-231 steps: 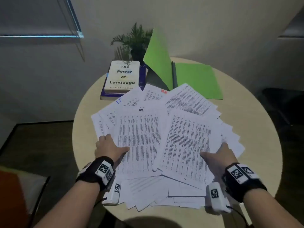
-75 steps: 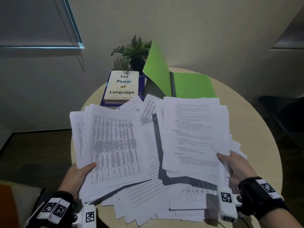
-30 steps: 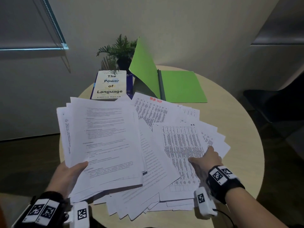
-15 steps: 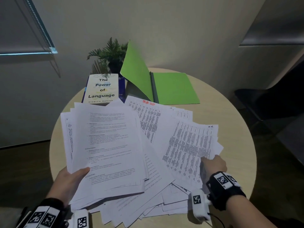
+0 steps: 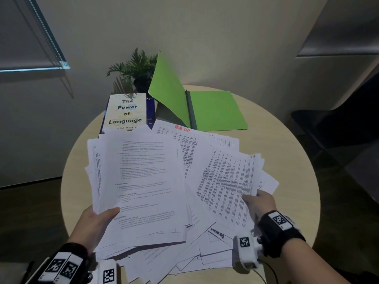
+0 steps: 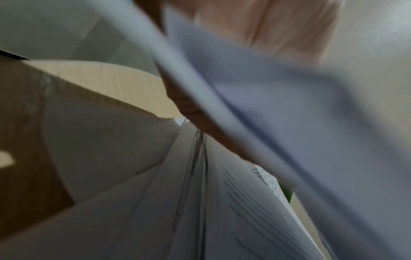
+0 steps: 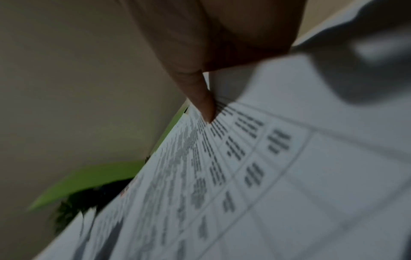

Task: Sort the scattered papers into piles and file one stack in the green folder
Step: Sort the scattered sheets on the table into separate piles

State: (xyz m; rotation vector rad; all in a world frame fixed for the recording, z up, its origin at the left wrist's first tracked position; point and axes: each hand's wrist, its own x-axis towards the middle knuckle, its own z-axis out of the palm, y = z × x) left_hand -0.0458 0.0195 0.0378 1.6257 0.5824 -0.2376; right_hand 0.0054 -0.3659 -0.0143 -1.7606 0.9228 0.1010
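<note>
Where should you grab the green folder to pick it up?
Grab the green folder by its flat right cover, coming from the bare right edge. Its left cover stands up in the air, and loose papers crowd the near edge.

this looks like a small office or meeting corner. a round light-wood table [image 5: 287,160] fills the middle of the head view, spread with printed papers [image 5: 223,177], some in tables and lists. at the upper centre lie an open green folder [image 5: 215,109], a book [image 5: 127,111] titled "the power of language" and a small potted plant [image 5: 137,68]. a window blind [image 5: 26,37] hangs at upper left against plain walls, and a dark chair [image 5: 328,124] sits at the right edge.
</note>
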